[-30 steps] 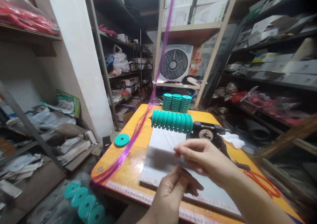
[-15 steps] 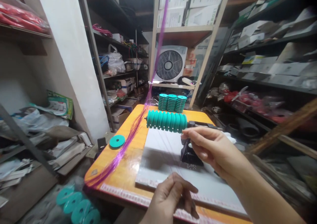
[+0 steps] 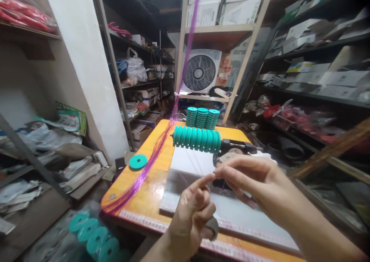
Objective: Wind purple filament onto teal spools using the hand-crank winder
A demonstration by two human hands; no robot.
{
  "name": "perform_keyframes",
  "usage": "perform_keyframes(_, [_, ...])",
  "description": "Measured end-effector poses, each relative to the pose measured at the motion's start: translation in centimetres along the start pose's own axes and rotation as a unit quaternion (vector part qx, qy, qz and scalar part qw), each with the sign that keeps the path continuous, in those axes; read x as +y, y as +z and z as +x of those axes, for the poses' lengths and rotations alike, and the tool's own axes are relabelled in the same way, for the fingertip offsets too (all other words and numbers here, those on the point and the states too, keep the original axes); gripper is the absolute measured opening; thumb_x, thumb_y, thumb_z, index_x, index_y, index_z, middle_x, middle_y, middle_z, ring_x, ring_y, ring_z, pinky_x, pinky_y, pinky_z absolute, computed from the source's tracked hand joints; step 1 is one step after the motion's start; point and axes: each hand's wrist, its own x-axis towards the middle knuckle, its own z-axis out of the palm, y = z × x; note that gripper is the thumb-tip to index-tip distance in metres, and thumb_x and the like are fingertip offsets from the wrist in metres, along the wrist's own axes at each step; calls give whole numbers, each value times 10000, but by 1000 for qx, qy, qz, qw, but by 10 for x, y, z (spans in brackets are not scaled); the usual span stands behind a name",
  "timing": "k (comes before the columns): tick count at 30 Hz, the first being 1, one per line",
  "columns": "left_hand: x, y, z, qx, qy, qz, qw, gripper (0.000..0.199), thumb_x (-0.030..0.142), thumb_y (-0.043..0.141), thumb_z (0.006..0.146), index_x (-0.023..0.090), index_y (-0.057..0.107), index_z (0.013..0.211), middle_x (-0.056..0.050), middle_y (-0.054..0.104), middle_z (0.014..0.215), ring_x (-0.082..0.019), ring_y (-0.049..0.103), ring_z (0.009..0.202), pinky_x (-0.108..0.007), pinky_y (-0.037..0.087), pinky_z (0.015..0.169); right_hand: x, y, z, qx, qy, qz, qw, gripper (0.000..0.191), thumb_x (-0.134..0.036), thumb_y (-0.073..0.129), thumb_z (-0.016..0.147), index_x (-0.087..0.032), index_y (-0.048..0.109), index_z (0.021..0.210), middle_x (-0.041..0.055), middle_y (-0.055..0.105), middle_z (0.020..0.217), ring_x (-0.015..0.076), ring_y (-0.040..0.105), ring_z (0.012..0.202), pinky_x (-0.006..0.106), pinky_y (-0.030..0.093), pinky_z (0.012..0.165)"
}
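My right hand [image 3: 251, 177] pinches thumb and forefinger together just below the row of green spools, seemingly on a fine thread too thin to see clearly. My left hand [image 3: 196, 212] stretches its forefinger to those fingertips, with its other fingers curled in; what they hold, if anything, is hidden. A grey band wraps one of its fingers. Several green spools [image 3: 196, 139] sit side by side on the horizontal shaft of a small black machine [image 3: 238, 144]. Faint threads [image 3: 195, 161] run down from the spools toward my hands, over a grey board [image 3: 180, 188].
Purple strands [image 3: 141, 177] hang from above and cross the orange table [image 3: 156, 146] on the left. A loose green disc [image 3: 138, 162] lies beside them. Stacked green spools [image 3: 202, 118] stand behind, more bagged discs [image 3: 96, 237] below left. A box fan [image 3: 199, 73] and crowded shelves surround the table.
My right hand has moved down from the end of the spools. My left hand has risen, its forefinger now extended to meet the right fingertips. The view has shifted slightly.
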Motion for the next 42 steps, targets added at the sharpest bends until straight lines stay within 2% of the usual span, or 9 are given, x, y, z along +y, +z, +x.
perform_keyframes(3, [8, 5, 8, -39, -26, -10, 999, 771, 761, 518, 591, 177, 389, 1078, 12, -24, 636, 68, 143, 427, -91, 142, 324, -8, 4, -5, -27, -45, -132, 990, 199, -399, 601, 846, -235, 712, 830, 31, 628, 765, 101, 546, 642, 211, 441, 559])
perform_keyframes(6, [12, 9, 12, -31, -38, 20, 999, 722, 729, 584, 556, 135, 351, 895, 38, -29, 585, 66, 101, 385, -100, 131, 312, -11, 3, -8, 15, -98, -285, 953, 202, -411, 575, 860, -271, 717, 825, 26, 600, 730, 122, 537, 680, 239, 417, 554])
perform_keyframes(17, [28, 13, 6, 35, -94, 189, 977, 798, 644, 639, 580, 118, 433, 1144, 66, 341, 527, 8, 324, 335, -113, 227, 331, -2, -5, -10, 2, -248, -377, 893, 134, -179, 543, 880, -235, 665, 892, 16, 589, 827, 76, 548, 703, 176, 444, 577])
perform_keyframes(20, [33, 10, 5, 61, -92, 226, 968, 746, 650, 621, 595, 123, 455, 1097, 69, 305, 497, 13, 315, 337, -104, 234, 342, 4, -6, -12, 16, -316, -459, 830, 191, -106, 491, 882, -205, 637, 954, 55, 593, 934, 107, 576, 803, 198, 473, 644])
perform_keyframes(24, [40, 9, 3, 110, -79, 284, 949, 695, 645, 619, 593, 119, 515, 1034, 14, 524, 716, 48, 330, 374, -104, 264, 358, 8, -8, -13, 16, -374, -567, 734, 296, -33, 394, 859, -163, 650, 926, 99, 600, 901, 183, 591, 806, 252, 470, 540])
perform_keyframes(32, [46, 11, 0, 89, -69, 325, 939, 687, 638, 589, 626, 99, 547, 1050, -42, 581, 855, 56, 352, 395, -101, 302, 391, -1, -3, -12, -36, -374, -672, 637, 349, 11, 387, 721, -115, 691, 837, 109, 599, 772, 242, 594, 684, 317, 455, 414])
perform_keyframes(34, [47, 11, 0, 79, -66, 327, 939, 688, 653, 578, 627, 88, 544, 1019, -30, 563, 830, 56, 353, 394, -103, 308, 394, 2, -3, -13, -39, -365, -669, 646, 347, 19, 390, 718, -117, 683, 842, 107, 596, 788, 245, 596, 714, 315, 468, 433])
perform_keyframes(39, [48, 7, 0, 61, -72, 278, 956, 672, 643, 596, 619, 84, 505, 981, 5, 507, 773, 57, 328, 374, -98, 247, 357, 3, -8, -19, -13, -324, -536, 780, 259, -130, 423, 914, -205, 599, 1088, 57, 598, 929, 111, 602, 762, 194, 519, 610])
perform_keyframes(42, [49, 7, -1, 53, -94, 251, 962, 668, 634, 609, 612, 89, 492, 981, 16, 488, 762, 53, 332, 371, -93, 217, 341, 5, -11, -22, -2, -298, -484, 823, 281, -214, 453, 940, -297, 540, 1194, 8, 603, 918, 57, 603, 758, 120, 483, 613])
